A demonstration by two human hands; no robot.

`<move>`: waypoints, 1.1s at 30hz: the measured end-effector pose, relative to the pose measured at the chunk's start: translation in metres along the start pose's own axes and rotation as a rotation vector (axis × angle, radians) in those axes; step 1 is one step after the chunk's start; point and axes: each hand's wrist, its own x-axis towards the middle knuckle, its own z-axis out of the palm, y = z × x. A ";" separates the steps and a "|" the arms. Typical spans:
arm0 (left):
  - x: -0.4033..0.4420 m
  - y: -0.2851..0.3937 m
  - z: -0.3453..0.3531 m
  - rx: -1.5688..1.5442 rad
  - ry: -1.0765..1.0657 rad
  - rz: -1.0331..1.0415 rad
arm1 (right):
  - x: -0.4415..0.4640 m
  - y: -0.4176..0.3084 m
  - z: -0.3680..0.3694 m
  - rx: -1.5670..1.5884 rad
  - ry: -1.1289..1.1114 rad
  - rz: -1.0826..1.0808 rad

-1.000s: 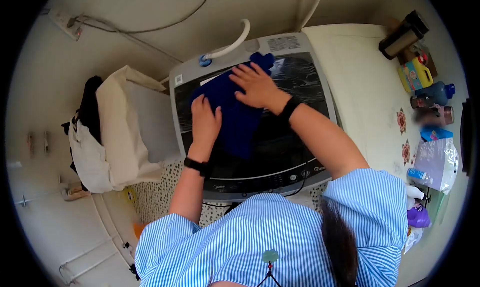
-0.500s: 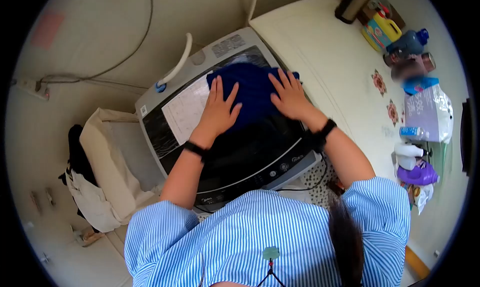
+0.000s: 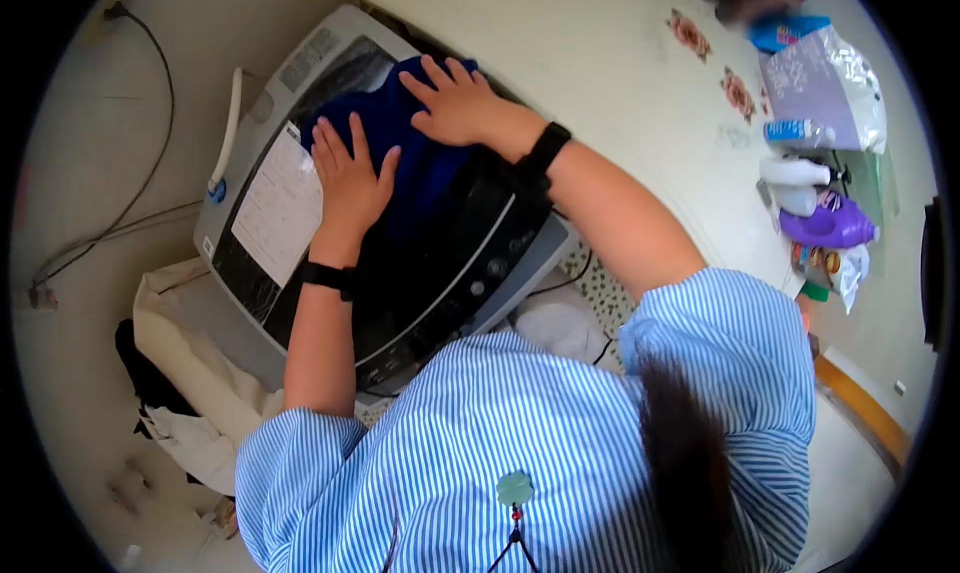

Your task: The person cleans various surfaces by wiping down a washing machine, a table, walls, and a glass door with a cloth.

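Note:
A dark blue cloth (image 3: 385, 123) lies on the black lid of a top-loading washing machine (image 3: 400, 273). My left hand (image 3: 350, 178) rests flat on the cloth's left edge, fingers spread, close to a white paper label (image 3: 278, 213) on the lid. My right hand (image 3: 460, 105) is also flat with fingers apart, pressing on the cloth's upper right part near the lid's far right edge. Part of the cloth is hidden beneath both hands. Dark bands circle both wrists.
To the right stands a white surface with rose decals (image 3: 738, 93). Along its far side are a lilac pouch (image 3: 815, 93), white bottles (image 3: 795, 173) and a purple bottle (image 3: 830, 223). A beige fabric hamper (image 3: 190, 333) sits left of the machine; a pale hose (image 3: 230, 123) rises behind.
The whole view has turned and shifted, so the machine sits further left in it. Both hands stay flat on the cloth, the right one now reaching further toward the lid's back.

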 end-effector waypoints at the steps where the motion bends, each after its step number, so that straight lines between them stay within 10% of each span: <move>1: -0.005 -0.001 0.001 -0.027 -0.018 0.076 | -0.014 0.007 0.006 -0.015 0.026 -0.034; 13: -0.167 0.086 -0.044 -0.319 -0.369 0.625 | -0.278 -0.026 0.109 -0.120 0.313 0.131; 17: -0.205 0.062 -0.044 -0.218 -0.333 0.636 | -0.282 -0.040 0.104 0.168 0.282 0.176; 24: -0.209 0.080 -0.030 -0.168 -0.127 0.634 | -0.211 -0.048 0.164 0.083 0.957 0.583; 33: -0.319 -0.008 -0.041 -0.243 -0.431 0.690 | -0.278 -0.119 0.247 0.737 1.150 0.178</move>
